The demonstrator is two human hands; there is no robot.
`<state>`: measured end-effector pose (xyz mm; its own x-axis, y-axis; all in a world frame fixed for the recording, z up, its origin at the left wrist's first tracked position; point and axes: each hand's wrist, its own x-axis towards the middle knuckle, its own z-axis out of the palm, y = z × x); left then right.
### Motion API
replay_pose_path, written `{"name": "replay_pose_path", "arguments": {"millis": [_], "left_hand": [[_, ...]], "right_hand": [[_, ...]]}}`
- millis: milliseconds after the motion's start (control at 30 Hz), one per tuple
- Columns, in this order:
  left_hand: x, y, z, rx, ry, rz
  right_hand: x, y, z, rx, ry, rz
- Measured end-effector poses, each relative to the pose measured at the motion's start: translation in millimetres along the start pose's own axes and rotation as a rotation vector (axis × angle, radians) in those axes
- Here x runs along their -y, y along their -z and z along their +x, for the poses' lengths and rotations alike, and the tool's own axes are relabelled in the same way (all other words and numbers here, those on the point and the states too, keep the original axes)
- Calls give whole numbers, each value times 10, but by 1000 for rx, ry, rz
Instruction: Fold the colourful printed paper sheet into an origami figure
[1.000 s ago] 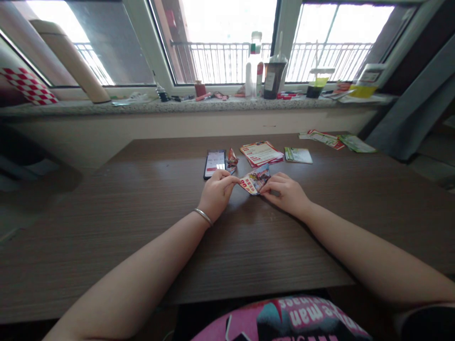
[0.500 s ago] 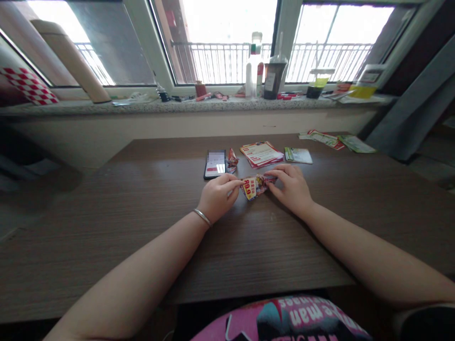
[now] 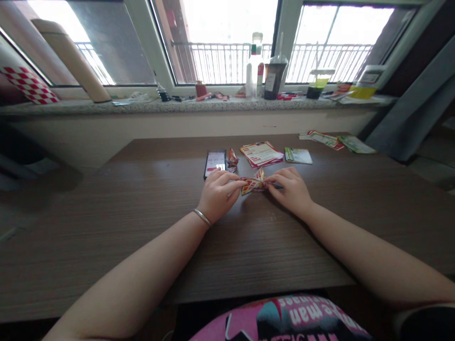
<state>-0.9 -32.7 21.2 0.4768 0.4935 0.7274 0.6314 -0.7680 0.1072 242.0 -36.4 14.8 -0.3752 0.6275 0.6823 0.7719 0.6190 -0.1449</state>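
Observation:
Just above the table, a folded piece of printed paper (image 3: 250,185), red and yellow with creases, spans the gap between my hands. My left hand (image 3: 219,190), with a silver bangle at its wrist, pinches the paper's left end between thumb and fingers. At its right end, the fingertips of my right hand (image 3: 289,187) close on the gathered part. Beyond my left hand lies a phone (image 3: 215,160) with its screen lit. A second crumpled, folded paper piece (image 3: 232,160) rests against the phone's right side.
A stack of printed leaflets (image 3: 261,154) and a green-and-white card (image 3: 298,156) lie behind my hands on the brown table (image 3: 149,213). More leaflets (image 3: 327,139) are at the back right. Bottles and a dark cup (image 3: 273,80) stand on the windowsill (image 3: 142,108).
The paper has turned and narrowed between my fingers, and a folded flap now stands up near my right fingertips. Both hands have stayed in nearly the same place. The phone's screen content differs.

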Motion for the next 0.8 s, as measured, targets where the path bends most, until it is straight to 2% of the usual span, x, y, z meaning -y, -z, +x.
{"name": "replay_pose_path", "arguments": {"millis": [300, 567, 700, 800], "left_hand": [[-41, 23, -17, -48, 72, -105], [10, -43, -31, 117, 123, -239], [22, -58, -14, 194, 133, -183], [25, -60, -14, 168, 156, -70]], "right_hand": [[12, -14, -2, 112, 71, 77], [26, -26, 5, 233, 175, 80], [35, -34, 5, 269, 242, 28], [27, -45, 1, 290, 250, 22]]}}
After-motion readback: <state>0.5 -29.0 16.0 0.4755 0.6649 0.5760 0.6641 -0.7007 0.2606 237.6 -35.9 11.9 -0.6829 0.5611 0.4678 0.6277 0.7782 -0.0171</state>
